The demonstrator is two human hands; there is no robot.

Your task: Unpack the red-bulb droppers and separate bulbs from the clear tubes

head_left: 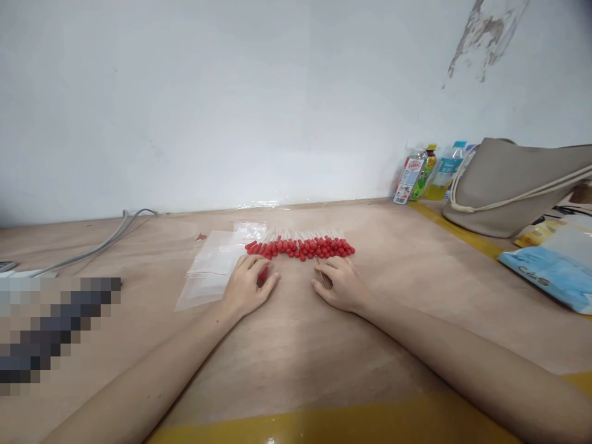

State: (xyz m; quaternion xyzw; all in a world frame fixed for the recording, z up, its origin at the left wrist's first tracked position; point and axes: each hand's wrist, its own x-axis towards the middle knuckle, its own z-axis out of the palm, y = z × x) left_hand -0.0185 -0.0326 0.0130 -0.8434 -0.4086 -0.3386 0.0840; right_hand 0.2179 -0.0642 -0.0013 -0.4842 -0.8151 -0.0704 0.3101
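Observation:
A row of several thin pale sticks with red heads [300,248] lies across the table in front of both hands. My left hand [245,288] rests palm down at the row's left end, fingers loosely bent and thumb apart. A small red piece [263,275] shows in the gap by its thumb; its kind is unclear. Clear zip bags [208,259] lie flat beside this hand, partly beneath the sticks. Palm down below the row's right part, my right hand [343,285] has its thumb spread from the fingers. A thin dark rod [319,266] lies by its fingertips, partly hidden.
At the back right stand a carton [409,180] and drink bottles [446,172], beside a grey bag [513,185] with a cord. A blue packet [550,271] lies at the right. Grey cables [108,243] run along the left, near a pixelated dark object [50,333].

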